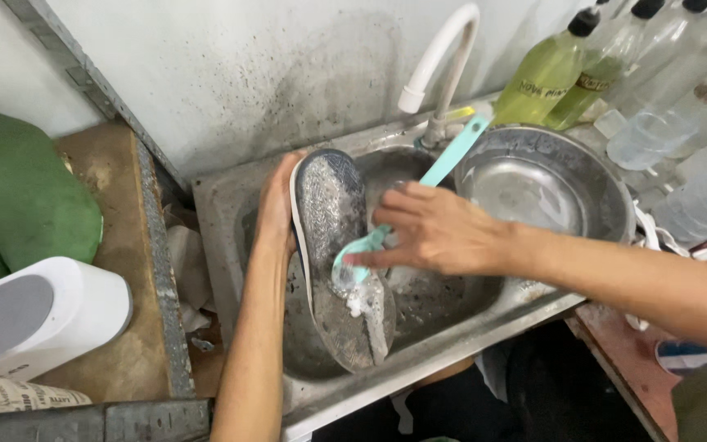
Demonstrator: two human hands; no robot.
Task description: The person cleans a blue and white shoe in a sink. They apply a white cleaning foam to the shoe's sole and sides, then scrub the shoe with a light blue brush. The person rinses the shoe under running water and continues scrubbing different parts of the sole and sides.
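My left hand point(276, 205) grips a shoe point(339, 245) by its edge, sole turned up, over a steel sink point(231, 221). The grey sole is wet and carries white foam near its lower end. My right hand point(431, 231) holds a light blue brush point(443, 168), whose head presses on the middle of the sole while the handle points up toward the tap. A white curved tap point(439, 57) rises behind the sink.
A steel bowl point(595, 176) sits in the sink's right part. Bottles of yellow-green liquid point(546, 78) and clear bottles point(689, 90) stand at the back right. A white container point(42, 315) and a green object point(22, 192) rest on the left ledge.
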